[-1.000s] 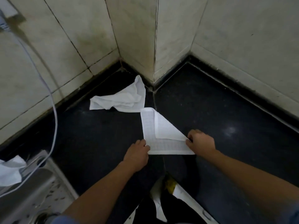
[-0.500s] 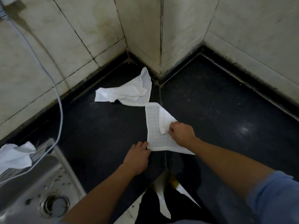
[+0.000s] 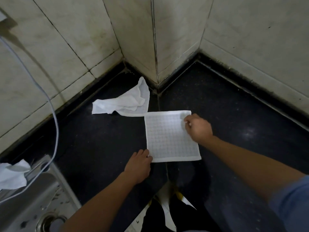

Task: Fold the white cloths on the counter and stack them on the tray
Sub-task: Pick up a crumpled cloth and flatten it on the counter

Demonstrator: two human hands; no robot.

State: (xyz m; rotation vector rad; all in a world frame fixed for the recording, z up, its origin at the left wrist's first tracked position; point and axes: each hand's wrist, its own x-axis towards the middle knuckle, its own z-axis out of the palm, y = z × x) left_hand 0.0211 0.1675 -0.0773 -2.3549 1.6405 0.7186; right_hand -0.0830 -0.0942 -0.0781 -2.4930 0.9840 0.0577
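Note:
A white waffle-weave cloth [image 3: 168, 136] lies spread flat as a square on the black counter [image 3: 93, 141]. My left hand [image 3: 139, 164] pins its near left corner with the fingertips. My right hand [image 3: 198, 127] pinches the cloth near its far right corner. A second white cloth [image 3: 123, 102] lies crumpled just behind it, close to the wall corner. No tray is in view.
Tiled walls meet in a protruding corner [image 3: 154, 64] behind the cloths. A steel sink [image 3: 33, 201] sits at the lower left with another crumpled white cloth [image 3: 12, 174] on its rim. A grey cable [image 3: 53, 118] hangs down the left wall to the sink.
The folded-over corner of the cloth has been pulled back out by my right hand, so the cloth now lies fully open. My left hand has stayed on the near left corner.

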